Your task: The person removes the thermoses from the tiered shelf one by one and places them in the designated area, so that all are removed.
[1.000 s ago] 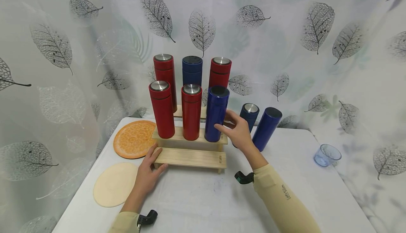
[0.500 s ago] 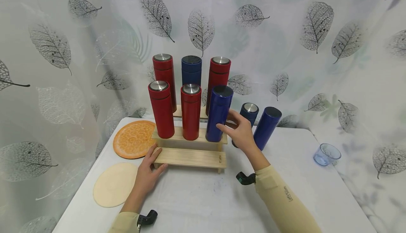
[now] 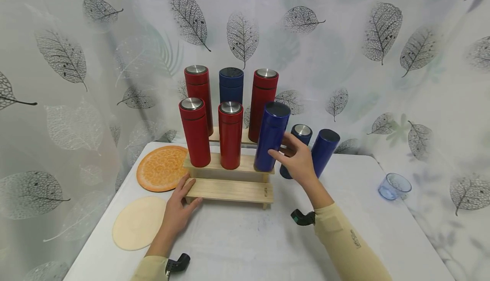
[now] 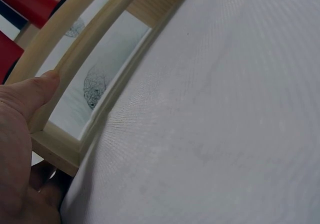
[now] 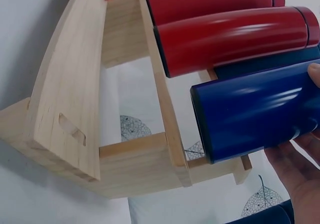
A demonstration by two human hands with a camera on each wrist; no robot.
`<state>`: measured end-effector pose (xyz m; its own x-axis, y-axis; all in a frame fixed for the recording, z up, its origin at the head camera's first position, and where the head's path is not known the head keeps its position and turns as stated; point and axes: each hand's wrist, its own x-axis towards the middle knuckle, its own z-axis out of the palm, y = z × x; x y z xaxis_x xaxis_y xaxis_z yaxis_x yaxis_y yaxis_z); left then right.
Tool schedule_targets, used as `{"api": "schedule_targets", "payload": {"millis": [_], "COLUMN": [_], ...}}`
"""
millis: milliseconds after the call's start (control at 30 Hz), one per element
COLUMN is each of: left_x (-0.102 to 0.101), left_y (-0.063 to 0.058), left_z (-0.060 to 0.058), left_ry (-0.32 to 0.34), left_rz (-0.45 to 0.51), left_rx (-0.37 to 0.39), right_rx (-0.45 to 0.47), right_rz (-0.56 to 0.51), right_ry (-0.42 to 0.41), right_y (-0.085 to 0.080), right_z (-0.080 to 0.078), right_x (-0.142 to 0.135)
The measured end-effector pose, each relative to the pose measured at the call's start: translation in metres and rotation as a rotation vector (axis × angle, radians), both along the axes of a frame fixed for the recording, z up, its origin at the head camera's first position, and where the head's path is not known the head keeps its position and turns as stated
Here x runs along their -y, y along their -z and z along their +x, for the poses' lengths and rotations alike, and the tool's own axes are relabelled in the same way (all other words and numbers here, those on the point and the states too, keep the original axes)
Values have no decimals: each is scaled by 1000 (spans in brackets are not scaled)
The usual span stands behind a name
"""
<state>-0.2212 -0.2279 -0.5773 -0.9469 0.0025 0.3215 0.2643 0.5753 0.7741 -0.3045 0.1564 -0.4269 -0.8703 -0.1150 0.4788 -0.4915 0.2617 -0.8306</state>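
Note:
A glossy blue thermos flask [image 3: 271, 138] leans to the right at the right end of the middle shelf of a wooden stepped rack [image 3: 229, 190]. My right hand [image 3: 298, 162] grips it from the right side, thumb in front. In the right wrist view the flask's dark base [image 5: 202, 126] reaches the shelf's right end; whether it touches the wood I cannot tell. Two red flasks [image 3: 230, 140] stand to its left on the same shelf. My left hand [image 3: 179, 208] holds the left end of the bottom shelf, its thumb [image 4: 42, 86] on the front edge.
On the top shelf stand a navy flask [image 3: 231, 85] and two red ones. Right of the rack are a silver-lidded navy flask [image 3: 302, 131] and another blue flask [image 3: 324, 149]. Further right is a blue glass [image 3: 394, 186]. A pizza-patterned disc [image 3: 162, 168] and beige disc [image 3: 138, 223] lie left.
My right hand has moved to the right with the blue flask, which now leans more and sits further from the red flask beside it. My left hand stays put.

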Motion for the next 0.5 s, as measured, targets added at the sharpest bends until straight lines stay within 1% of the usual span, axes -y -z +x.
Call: {"api": "schedule_targets", "payload": {"millis": [200, 500], "left_x": [0, 0], "left_y": [0, 0], "left_z": [0, 0], "left_ry": [0, 1], "left_rz": [5, 9], "left_rx": [4, 3], "right_rx": [-34, -34], "right_rz": [14, 22], "right_ry": [27, 48], "right_y": [0, 3], "right_z": [4, 8], "right_x": [-9, -21]}}
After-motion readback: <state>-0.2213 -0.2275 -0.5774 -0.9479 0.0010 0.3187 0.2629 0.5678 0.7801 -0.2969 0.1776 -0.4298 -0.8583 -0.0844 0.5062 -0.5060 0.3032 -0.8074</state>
